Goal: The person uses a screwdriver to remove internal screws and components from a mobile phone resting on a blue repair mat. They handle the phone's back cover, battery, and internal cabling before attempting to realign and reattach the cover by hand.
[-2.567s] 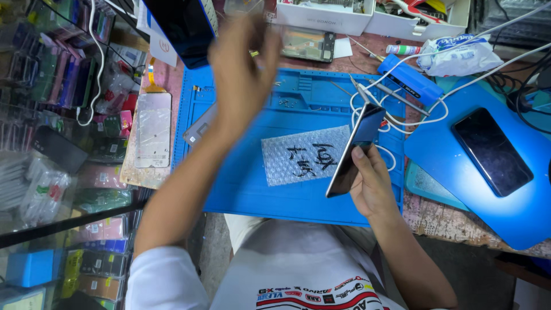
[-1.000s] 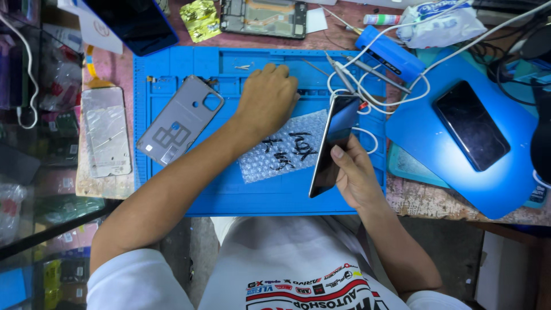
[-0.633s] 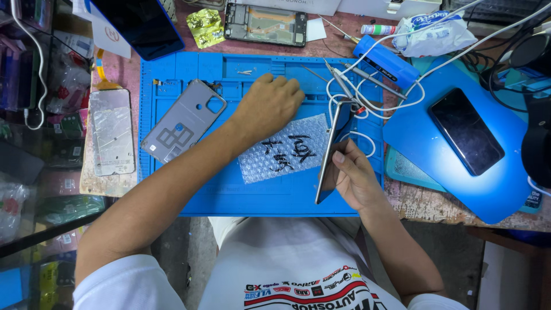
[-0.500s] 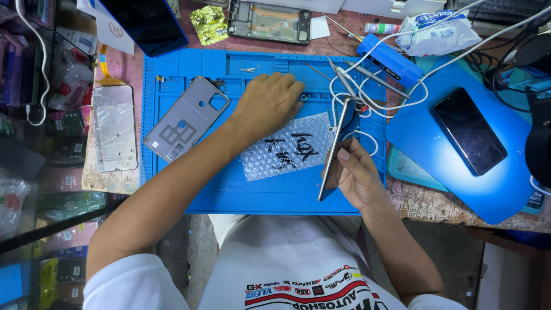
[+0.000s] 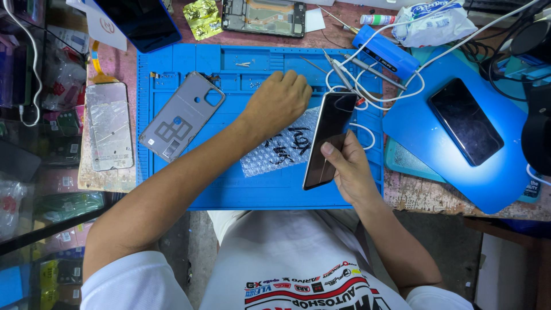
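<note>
Two hands busy — right hand [image 5: 351, 172] grips phone screen [image 5: 328, 138].

The right hand [image 5: 350, 172] holds a dark phone screen [image 5: 329, 138] tilted above the blue mat [image 5: 229, 183]; the left hand [image 5: 278, 103] rests curled beside it.
</note>
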